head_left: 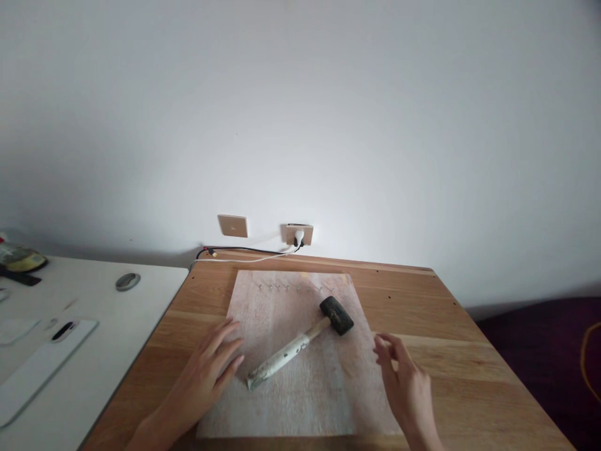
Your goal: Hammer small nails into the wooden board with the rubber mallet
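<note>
Mallet (300, 341) lies on the pale board (291, 394), head toward 1 o'clock, handle end toward 7 o'clock. Left hand (209, 369) rests flat on the board's left edge, fingers spread, holding nothing, just beside the handle end. Right hand (404, 382) hovers at the board's right edge, fingers loosely curled, empty. Row of nails (293, 288) stands at the board's 12 o'clock edge.

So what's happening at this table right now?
A person sits at a wooden table with a pale board lying flat on it. A mallet with a black head lies diagonally on the board, held by neither hand. The left hand rests flat on the board's left edge, fingers near the handle's end. The right hand is at the board's right edge, fingers loosely curled and empty. A row of small nails stands along the far side of the board.
</note>
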Demonstrator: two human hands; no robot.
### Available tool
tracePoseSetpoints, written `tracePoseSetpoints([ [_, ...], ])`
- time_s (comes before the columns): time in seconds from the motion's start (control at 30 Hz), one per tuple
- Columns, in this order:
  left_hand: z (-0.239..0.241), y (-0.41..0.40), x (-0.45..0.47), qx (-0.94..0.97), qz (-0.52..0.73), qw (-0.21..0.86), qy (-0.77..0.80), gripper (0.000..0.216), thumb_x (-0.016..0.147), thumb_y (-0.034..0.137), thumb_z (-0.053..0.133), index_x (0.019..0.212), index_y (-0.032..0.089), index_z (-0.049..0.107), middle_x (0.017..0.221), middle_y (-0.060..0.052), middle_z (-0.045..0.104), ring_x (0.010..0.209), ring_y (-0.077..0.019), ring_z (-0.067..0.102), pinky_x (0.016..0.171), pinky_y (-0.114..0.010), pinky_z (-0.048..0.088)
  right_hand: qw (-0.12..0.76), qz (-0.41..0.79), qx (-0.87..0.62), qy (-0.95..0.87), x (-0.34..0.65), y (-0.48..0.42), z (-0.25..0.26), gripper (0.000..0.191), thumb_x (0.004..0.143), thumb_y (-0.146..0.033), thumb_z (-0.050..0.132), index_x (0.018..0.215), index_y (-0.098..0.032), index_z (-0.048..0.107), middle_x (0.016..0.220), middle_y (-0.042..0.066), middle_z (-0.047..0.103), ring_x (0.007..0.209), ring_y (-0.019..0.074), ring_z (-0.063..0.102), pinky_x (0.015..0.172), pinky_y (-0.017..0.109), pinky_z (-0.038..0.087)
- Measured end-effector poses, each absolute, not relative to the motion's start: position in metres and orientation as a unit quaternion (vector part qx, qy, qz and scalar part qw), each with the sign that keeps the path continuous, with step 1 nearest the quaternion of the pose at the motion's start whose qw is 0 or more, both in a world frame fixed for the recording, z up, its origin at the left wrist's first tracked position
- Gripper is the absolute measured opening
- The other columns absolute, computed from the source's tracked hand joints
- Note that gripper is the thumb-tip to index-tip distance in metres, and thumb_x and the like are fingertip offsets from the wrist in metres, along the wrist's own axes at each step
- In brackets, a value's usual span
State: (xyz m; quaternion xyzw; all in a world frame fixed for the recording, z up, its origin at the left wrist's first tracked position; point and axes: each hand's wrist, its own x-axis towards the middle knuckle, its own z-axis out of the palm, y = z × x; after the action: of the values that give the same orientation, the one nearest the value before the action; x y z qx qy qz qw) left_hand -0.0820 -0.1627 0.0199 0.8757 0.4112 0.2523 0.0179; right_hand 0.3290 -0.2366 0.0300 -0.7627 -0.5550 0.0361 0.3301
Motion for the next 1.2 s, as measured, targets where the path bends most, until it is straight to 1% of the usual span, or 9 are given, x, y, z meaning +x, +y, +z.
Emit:
tracePoseSetpoints([
  [0.1,0.026,-0.139,-0.065,0.861,0.281,0.053,0.421,0.021,0.104,0.03,0.051,0.104,0.025,0.072,0.137,-0.008,0.065,0.131,-0.0271,0.061,0.112,-0.044,0.052,0.3,0.024,-0.741,-0.6,0.314,-0.201,0.03,0.062,0.098,-0.074,0.041,0.122,-0.022,0.065,0.114,0.015,0.075,0.101,0.0332,0.073,0.084,0.046,0.059],
  [0.2,0.026,-0.109,-0.049,0.852,0.299,0.076,0.423,0.024,0.103,0.025,0.05,0.119,0.022,0.067,0.131,-0.011,0.066,0.125,-0.0256,0.064,0.108,-0.041,0.055,0.287,0.067,-0.717,-0.632,0.306,-0.177,0.024,0.06,0.096,-0.071,0.048,0.128,-0.022,0.063,0.12,0.015,0.074,0.112,0.0354,0.069,0.097,0.053,0.055],
  [0.53,0.018,-0.053,-0.029,0.858,0.244,0.07,0.448,0.041,0.099,0.018,0.052,0.14,0.023,0.056,0.142,-0.012,0.06,0.125,-0.0258,0.064,0.108,-0.041,0.054,0.273,0.065,-0.704,-0.652,0.367,-0.192,0.012,0.049,0.103,-0.057,0.046,0.129,-0.019,0.063,0.118,0.014,0.075,0.109,0.0317,0.071,0.093,0.047,0.056],
  [0.63,0.023,-0.037,-0.02,0.866,0.234,0.1,0.43,0.037,0.098,0.012,0.053,0.131,0.023,0.064,0.13,-0.011,0.067,0.122,-0.0258,0.065,0.108,-0.042,0.053,0.211,0.016,-0.712,-0.67,0.362,-0.173,0.04,0.043,0.107,-0.048,0.042,0.121,-0.016,0.067,0.115,0.016,0.074,0.111,0.0315,0.068,0.096,0.046,0.054],
  [0.73,0.027,-0.022,-0.011,0.874,0.215,0.147,0.41,0.032,0.096,0.005,0.051,0.113,0.021,0.073,0.11,-0.009,0.073,0.106,-0.0242,0.069,0.097,-0.038,0.056,0.137,0.012,-0.722,-0.679,0.338,-0.139,0.069,0.033,0.109,-0.037,0.043,0.113,-0.017,0.068,0.108,0.015,0.074,0.105,0.0268,0.07,0.096,0.04,0.053],
  [0.83,0.03,-0.013,-0.007,0.875,0.201,0.174,0.405,0.029,0.097,0.004,0.052,0.103,0.02,0.075,0.099,-0.008,0.074,0.097,-0.023,0.071,0.089,-0.034,0.054,0.082,0.042,-0.716,-0.692,0.314,-0.105,0.082,0.025,0.108,-0.028,0.046,0.111,-0.017,0.069,0.107,0.014,0.075,0.095,0.025,0.073,0.08,0.034,0.055],
  [1.0,0.032,-0.007,-0.008,0.869,0.191,0.195,0.412,0.02,0.097,0.009,0.058,0.103,0.02,0.074,0.098,-0.007,0.075,0.096,-0.0224,0.07,0.088,-0.032,0.052,0.016,0.089,-0.714,-0.694,0.295,-0.073,0.079,0.015,0.101,-0.02,0.061,0.106,-0.01,0.071,0.11,0.019,0.073,0.103,0.0303,0.072,0.083,0.041,0.058],
  [1.1,0.032,-0.009,-0.013,0.876,0.189,0.197,0.397,0.019,0.096,0.009,0.06,0.105,0.02,0.074,0.1,-0.008,0.074,0.099,-0.0228,0.069,0.089,-0.032,0.051,0.032,0.125,-0.712,-0.69,0.297,-0.067,0.077,0.021,0.1,-0.028,0.066,0.112,-0.011,0.07,0.115,0.014,0.072,0.102,0.0255,0.071,0.088,0.043,0.059],
  [1.2,0.031,-0.01,-0.019,0.872,0.206,0.219,0.387,0.025,0.094,0.007,0.059,0.108,0.021,0.074,0.103,-0.007,0.074,0.1,-0.0216,0.069,0.091,-0.032,0.051,0.109,0.167,-0.695,-0.691,0.305,-0.067,0.083,0.015,0.098,-0.018,0.06,0.091,-0.011,0.072,0.099,0.016,0.075,0.095,0.0242,0.07,0.087,0.038,0.055],
])
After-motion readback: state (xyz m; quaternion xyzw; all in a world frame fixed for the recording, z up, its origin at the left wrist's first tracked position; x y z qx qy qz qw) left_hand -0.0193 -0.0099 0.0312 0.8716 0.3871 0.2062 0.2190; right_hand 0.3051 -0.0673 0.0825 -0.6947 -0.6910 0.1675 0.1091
